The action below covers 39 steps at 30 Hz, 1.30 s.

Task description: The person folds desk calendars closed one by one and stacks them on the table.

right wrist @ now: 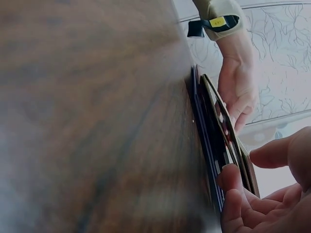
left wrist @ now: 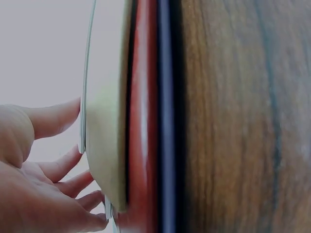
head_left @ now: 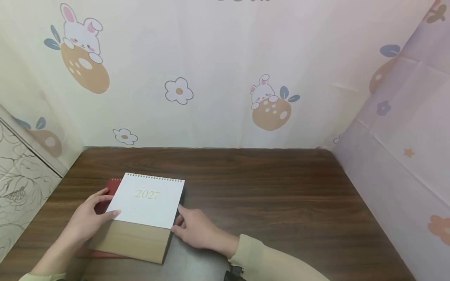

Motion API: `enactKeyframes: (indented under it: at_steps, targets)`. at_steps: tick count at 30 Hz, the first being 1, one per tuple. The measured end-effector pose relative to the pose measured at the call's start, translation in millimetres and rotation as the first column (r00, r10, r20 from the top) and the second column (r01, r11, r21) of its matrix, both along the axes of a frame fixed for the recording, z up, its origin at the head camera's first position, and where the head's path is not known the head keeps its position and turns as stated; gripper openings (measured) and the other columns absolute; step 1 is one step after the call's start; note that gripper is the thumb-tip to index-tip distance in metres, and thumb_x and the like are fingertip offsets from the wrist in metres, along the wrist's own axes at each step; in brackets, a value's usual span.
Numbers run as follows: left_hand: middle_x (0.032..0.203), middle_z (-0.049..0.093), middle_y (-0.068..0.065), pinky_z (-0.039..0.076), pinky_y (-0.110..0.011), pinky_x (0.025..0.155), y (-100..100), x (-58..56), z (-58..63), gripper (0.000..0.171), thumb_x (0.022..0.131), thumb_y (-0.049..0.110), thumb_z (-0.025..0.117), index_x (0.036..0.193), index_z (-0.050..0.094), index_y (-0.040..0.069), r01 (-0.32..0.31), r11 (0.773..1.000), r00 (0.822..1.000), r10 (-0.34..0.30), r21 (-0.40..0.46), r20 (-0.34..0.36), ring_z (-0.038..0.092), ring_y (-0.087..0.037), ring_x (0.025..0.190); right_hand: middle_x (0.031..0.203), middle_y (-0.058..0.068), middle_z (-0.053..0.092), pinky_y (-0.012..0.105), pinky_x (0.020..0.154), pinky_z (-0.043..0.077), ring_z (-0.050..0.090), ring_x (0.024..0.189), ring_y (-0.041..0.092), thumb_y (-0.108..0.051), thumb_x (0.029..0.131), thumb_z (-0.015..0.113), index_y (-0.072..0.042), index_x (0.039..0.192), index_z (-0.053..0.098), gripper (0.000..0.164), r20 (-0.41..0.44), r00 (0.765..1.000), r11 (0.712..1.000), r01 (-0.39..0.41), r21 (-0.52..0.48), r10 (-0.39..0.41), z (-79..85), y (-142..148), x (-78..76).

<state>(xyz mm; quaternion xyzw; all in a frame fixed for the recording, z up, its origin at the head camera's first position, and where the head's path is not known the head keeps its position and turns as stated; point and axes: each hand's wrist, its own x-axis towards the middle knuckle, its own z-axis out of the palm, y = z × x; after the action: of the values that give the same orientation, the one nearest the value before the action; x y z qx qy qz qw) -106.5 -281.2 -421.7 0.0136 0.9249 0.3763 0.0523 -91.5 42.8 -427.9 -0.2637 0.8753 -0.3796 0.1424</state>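
A white desk calendar [head_left: 145, 205] marked 2027 lies on the table, its spiral binding along the far edge and a tan stand board [head_left: 130, 240] showing at the near side. Beneath it a red calendar [head_left: 114, 185] sticks out at the left. The left wrist view shows a dark blue edge [left wrist: 166, 121] under the red one. My left hand [head_left: 84, 218] holds the white calendar's left side, thumb on the page and fingers spread along the edge. At the right edge, my right hand [head_left: 197, 228] grips it between thumb and curled fingers.
The stack sits on the left part of a dark wood table [head_left: 274, 195]. A curtain [head_left: 218, 78] printed with rabbits and flowers hangs behind the table and along its right side. A white panel with line drawings [head_left: 17, 187] stands at the left.
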Motion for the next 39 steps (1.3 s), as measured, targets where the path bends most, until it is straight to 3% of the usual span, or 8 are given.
enactKeyframes:
  at_steps: [9, 14, 17, 20, 26, 32, 39]
  targets:
    - [0.159, 0.018, -0.028, 0.027, -0.065, 0.105, -5, 2.4, 10.0, 0.080, 0.092, 0.038, 0.072, 0.140, 0.037, -0.016, -0.044, 0.998, 0.996, 0.041, 0.034, 0.080, 0.020, -0.056, 0.139, 0.096, -0.006, 0.071, 0.013, 0.060, 0.046, 0.056, 0.068, -0.008, -0.020, 0.097, 0.066, 0.000, 0.151, 0.037, 0.065, -0.038, 0.999, 1.000, -0.024, 0.018, 0.024, 7.1, -6, -2.8]
    - [0.160, 0.015, -0.028, 0.031, -0.037, 0.110, -14, 4.3, 9.9, 0.082, 0.095, 0.036, 0.069, 0.143, 0.031, -0.018, -0.046, 0.996, 0.993, 0.037, 0.077, 0.115, 0.021, -0.054, 0.140, 0.095, -0.007, 0.070, 0.014, 0.062, 0.046, 0.057, 0.069, -0.007, -0.022, 0.096, 0.066, 0.001, 0.151, 0.037, 0.066, -0.018, 1.000, 0.998, -0.009, 0.058, 0.011, 11.0, -17, -7.6]
    - [0.160, 0.014, -0.029, 0.037, -0.030, 0.105, -21, 5.7, 8.8, 0.082, 0.096, 0.035, 0.068, 0.143, 0.027, -0.019, -0.044, 0.994, 0.991, 0.030, 0.098, 0.133, 0.023, -0.054, 0.138, 0.094, -0.008, 0.069, 0.014, 0.063, 0.045, 0.057, 0.069, -0.007, -0.023, 0.096, 0.065, 0.001, 0.152, 0.034, 0.068, -0.005, 1.000, 0.998, -0.013, 0.069, 0.013, 12.4, -23, -9.9]
    - [0.159, 0.015, -0.030, 0.040, -0.042, 0.104, -26, 6.6, 7.5, 0.082, 0.097, 0.035, 0.066, 0.144, 0.026, -0.019, -0.046, 0.993, 0.989, 0.031, 0.105, 0.146, 0.026, -0.055, 0.137, 0.093, -0.010, 0.069, 0.014, 0.062, 0.045, 0.056, 0.068, -0.007, -0.024, 0.096, 0.064, 0.003, 0.152, 0.032, 0.070, 0.004, 1.000, 0.997, -0.018, 0.081, 0.018, 13.1, -27, -11.3]
    - [0.156, 0.015, -0.035, 0.023, -0.070, 0.103, -34, 6.5, 4.8, 0.082, 0.098, 0.034, 0.065, 0.142, 0.023, -0.021, -0.040, 0.993, 0.988, 0.022, 0.112, 0.156, 0.022, -0.061, 0.134, 0.091, -0.012, 0.068, 0.015, 0.061, 0.044, 0.055, 0.067, -0.004, -0.026, 0.095, 0.065, 0.005, 0.152, 0.032, 0.072, 0.018, 1.000, 0.996, -0.019, 0.089, 0.018, 11.4, -33, -13.1]
    - [0.149, 0.023, -0.042, 0.019, -0.072, 0.102, -36, 5.4, -0.8, 0.081, 0.097, 0.035, 0.067, 0.141, 0.028, -0.020, -0.051, 0.997, 0.987, 0.041, 0.060, 0.155, 0.017, -0.064, 0.134, 0.083, -0.014, 0.066, 0.015, 0.063, 0.043, 0.054, 0.065, -0.003, -0.029, 0.095, 0.066, 0.004, 0.149, 0.036, 0.070, 0.005, 1.000, 0.990, -0.026, 0.139, 0.025, 6.5, -37, -15.2]
    - [0.147, 0.016, -0.047, 0.018, -0.074, 0.102, -34, 2.7, -1.4, 0.086, 0.097, 0.044, 0.063, 0.145, 0.026, -0.016, -0.075, 0.997, 0.976, 0.072, 0.010, 0.207, 0.013, -0.066, 0.133, 0.076, -0.015, 0.062, 0.017, 0.059, 0.043, 0.054, 0.063, -0.002, -0.029, 0.095, 0.067, -0.005, 0.139, 0.048, 0.054, 0.025, 0.999, 0.990, -0.037, 0.134, 0.034, 0.5, -37, -19.4]
